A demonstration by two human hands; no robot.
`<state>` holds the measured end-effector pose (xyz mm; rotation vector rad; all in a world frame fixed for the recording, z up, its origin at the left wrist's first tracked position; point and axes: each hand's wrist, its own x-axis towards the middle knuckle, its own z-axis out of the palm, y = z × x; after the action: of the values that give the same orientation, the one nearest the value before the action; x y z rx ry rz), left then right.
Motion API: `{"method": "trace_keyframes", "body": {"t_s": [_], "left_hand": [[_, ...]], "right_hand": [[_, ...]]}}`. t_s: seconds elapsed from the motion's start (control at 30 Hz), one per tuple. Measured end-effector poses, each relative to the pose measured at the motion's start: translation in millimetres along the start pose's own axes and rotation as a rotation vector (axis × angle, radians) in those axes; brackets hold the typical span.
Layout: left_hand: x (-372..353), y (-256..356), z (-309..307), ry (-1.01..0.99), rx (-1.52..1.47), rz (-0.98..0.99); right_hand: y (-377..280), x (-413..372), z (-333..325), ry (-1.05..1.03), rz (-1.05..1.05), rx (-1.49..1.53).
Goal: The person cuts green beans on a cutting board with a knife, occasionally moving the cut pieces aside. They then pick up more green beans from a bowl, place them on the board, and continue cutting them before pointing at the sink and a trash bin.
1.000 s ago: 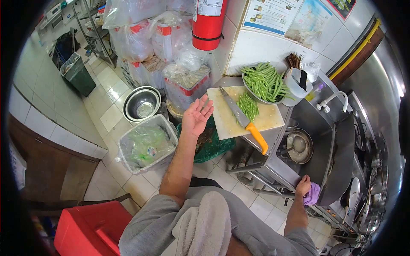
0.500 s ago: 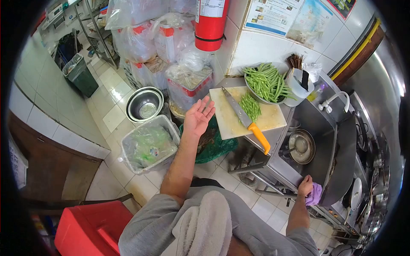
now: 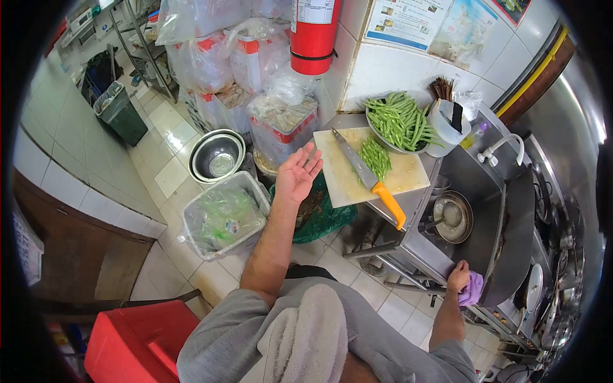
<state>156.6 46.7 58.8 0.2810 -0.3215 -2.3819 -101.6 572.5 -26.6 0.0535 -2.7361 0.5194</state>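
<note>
View from above a kitchen worker standing at a steel counter point(image 3: 415, 246). The left hand point(image 3: 297, 172) is raised, palm up, fingers spread wide and holding nothing; it hovers just off the left edge of a pale board point(image 3: 341, 182), not touching it. The board lies on the counter's left end. A knife point(image 3: 357, 165) lies diagonally across the board, its blade tip toward the far left corner and its orange handle jutting past the near edge. A small heap of beans point(image 3: 375, 157) sits by the board's far edge, just right of the blade. A bowl point(image 3: 397, 120) heaped with more beans stands at the board's far right corner.

The right hand point(image 3: 458, 276) is at the counter's near edge, fingers closed on a purple cloth point(image 3: 473, 289) (bunched, pressed against the steel). A pan point(image 3: 453, 218) sits in the counter's well beyond it.

On the floor below the left hand are a plastic-lined bin point(image 3: 223, 216) and a green bag point(image 3: 322, 216).
</note>
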Motion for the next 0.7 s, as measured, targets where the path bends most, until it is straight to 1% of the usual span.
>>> {"method": "trace_keyframes", "body": {"t_s": [0.07,0.47,0.53,0.6,0.7], "left_hand": [[2.0,-0.9,-2.4,0.024,-0.011,0.005],[3.8,-1.4,-7.3,0.024,-0.019,0.007],[4.6,-1.3,-9.2,0.015,-0.028,0.001],[4.5,-0.9,-10.2,0.007,-0.037,-0.004],[4.3,-1.2,-9.6,0.019,-0.032,-0.001]], "right_hand": [[3.4,0.9,2.5,0.005,-0.001,0.004],[12.0,3.0,7.6,0.012,-0.048,-0.007],[6.6,2.1,4.1,0.021,-0.065,-0.002],[-0.8,0.3,-1.0,0.004,-0.029,-0.038],[3.7,1.1,2.5,0.024,-0.05,-0.032]]}}
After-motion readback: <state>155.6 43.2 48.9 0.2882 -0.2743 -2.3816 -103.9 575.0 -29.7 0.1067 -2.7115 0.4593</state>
